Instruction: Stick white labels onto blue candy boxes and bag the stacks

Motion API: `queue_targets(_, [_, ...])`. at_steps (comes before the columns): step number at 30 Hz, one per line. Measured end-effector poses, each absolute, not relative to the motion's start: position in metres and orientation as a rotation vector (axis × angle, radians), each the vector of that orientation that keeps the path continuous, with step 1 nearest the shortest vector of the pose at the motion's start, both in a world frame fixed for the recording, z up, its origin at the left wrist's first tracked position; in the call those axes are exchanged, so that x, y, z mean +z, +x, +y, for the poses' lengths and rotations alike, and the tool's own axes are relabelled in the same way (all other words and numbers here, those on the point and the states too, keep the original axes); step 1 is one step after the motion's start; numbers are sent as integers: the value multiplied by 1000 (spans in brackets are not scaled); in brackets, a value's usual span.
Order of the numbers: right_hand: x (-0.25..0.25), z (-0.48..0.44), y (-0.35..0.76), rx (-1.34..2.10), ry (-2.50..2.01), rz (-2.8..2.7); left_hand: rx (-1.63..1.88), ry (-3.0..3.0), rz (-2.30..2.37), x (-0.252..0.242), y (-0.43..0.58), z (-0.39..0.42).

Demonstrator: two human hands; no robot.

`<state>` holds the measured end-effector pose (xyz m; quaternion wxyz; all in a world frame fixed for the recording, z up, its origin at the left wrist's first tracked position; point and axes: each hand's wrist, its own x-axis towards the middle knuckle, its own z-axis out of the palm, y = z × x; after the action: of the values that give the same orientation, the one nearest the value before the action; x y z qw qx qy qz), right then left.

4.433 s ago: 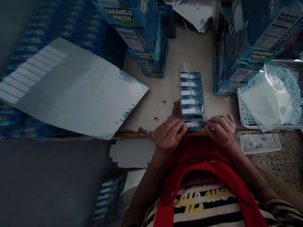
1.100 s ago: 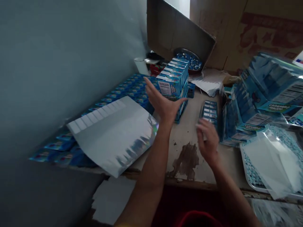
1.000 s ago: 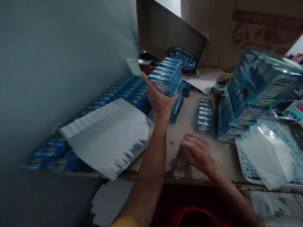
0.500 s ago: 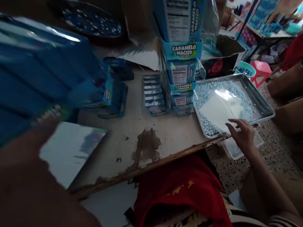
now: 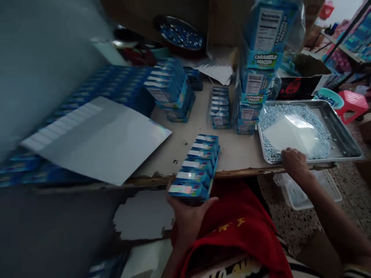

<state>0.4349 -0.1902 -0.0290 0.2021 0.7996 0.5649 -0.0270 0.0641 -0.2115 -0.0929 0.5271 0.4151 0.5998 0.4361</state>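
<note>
My left hand (image 5: 189, 212) grips a display pack of small blue candy boxes (image 5: 193, 166) from its near end, at the table's front edge. The pack is tilted, with several little boxes in a row. My right hand (image 5: 294, 162) is closed at the near rim of a metal tray (image 5: 344, 135). Its fingers are on the near corner of a clear plastic bag (image 5: 291, 133), which lies over pale blue candies (image 5: 307, 110) in the tray. The fingertips are partly hidden.
A stack of blue display boxes (image 5: 257, 87) stands beside the tray, with a smaller pack (image 5: 220, 108) to its left. A white sheet (image 5: 107, 143) covers part of many blue boxes (image 5: 116, 81). Behind are a bowl of wrapped candies (image 5: 181, 36) and a black carton (image 5: 307, 77).
My left hand has come from the far left to the middle, now with the pack of candy boxes. My right hand has closed more at the bag. The view has swung left.
</note>
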Motion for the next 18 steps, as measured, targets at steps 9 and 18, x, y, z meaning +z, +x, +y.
queue_targets(9, [-18,-174,500,-370,2751,1391,630,358,1126,-68,21,-166])
queue_targets(18, [21,-183,361,416,2633,2836,612,520,818,-106,16,-224])
